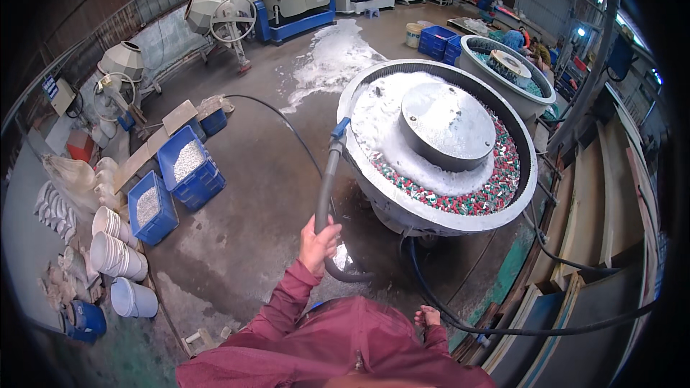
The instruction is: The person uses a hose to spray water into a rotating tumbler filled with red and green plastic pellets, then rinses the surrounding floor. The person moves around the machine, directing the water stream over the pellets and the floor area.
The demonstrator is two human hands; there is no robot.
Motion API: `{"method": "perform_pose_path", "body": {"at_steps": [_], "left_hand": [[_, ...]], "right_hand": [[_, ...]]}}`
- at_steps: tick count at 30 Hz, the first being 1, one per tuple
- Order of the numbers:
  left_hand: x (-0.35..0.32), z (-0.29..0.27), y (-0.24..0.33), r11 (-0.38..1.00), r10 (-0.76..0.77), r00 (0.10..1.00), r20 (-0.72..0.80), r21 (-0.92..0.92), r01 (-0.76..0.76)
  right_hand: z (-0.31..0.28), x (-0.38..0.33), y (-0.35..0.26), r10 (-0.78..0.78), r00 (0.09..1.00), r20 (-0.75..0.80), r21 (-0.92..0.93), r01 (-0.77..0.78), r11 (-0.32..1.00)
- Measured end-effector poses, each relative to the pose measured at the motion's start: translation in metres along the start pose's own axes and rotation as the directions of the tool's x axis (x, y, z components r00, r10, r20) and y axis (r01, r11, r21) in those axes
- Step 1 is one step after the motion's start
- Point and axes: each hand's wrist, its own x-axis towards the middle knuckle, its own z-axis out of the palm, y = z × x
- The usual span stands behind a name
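**While the left hand [318, 246] grips the grey hose [329, 183], the round tub [460, 225] sits up and to the right**

As the hose goes up from the left fist, it leans a little to the right, and its long line points toward the tub's left edge. At its top is a blue tap handle [341, 127], right by that edge; I can't tell if they touch. Below the fist, the hose bends round to the right. The left fingers are wrapped around it, with no gap that I can see.

The right hand [428, 316] is low down by the dark red jacket [352, 338], well apart from the grey hose. Its fingers are curled, but I can't tell if it holds anything. A black hose [532, 331] passes near it. So the left hand is nearer the tap handle.

Inside the tub, white foam [377, 111] covers the left side, and red, green and white bits [496, 197] show at the front and right.
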Motion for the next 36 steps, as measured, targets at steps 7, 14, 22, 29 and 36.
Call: {"method": "perform_pose_path", "body": {"at_steps": [7,14,22,29,36], "left_hand": [[-0.014,0.009,-0.019,0.978,-0.187,0.979,0.088,0.106,0.177],[-0.018,0.016,-0.039,0.985,-0.160,0.974,0.159,0.092,0.147],[-0.031,0.017,-0.038,0.976,-0.193,0.961,0.197,-0.066,0.209],[-0.034,-0.001,-0.030,0.983,-0.120,0.981,0.156,-0.120,0.139],[-0.035,-0.018,-0.023,0.966,-0.245,0.955,0.169,-0.046,0.256]], "right_hand": [[-0.043,-0.008,0.059,0.051,0.997,-0.051,-0.244,-0.062,0.968],[-0.109,0.065,0.170,0.032,0.998,-0.045,-0.009,-0.032,0.999],[-0.097,0.083,0.136,-0.113,0.992,0.057,-0.221,0.122,0.967],[-0.027,-0.018,0.010,-0.155,0.985,0.070,-0.375,0.170,0.911],[-0.008,-0.009,0.026,0.050,0.995,-0.086,-0.275,-0.072,0.959]]}}
